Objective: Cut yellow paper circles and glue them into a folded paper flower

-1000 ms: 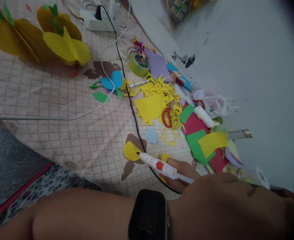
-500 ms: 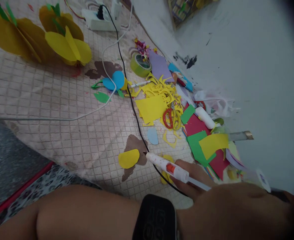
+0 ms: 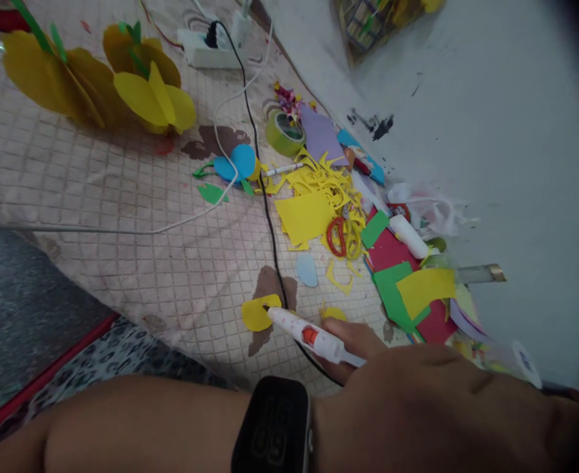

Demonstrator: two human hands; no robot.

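Fingers (image 3: 353,338) are clasping a white speckled hot-glue gun (image 3: 309,336), grip narrow on barrel, w/ tip touching a yellow foam petal (image 3: 256,313) on the beige quilted mat (image 3: 122,184); can't tell which hand.

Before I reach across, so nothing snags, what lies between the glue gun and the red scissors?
The head view shows a curled yellow paper scrap between the glue gun and the red scissors, a pale blue paper piece beside it.
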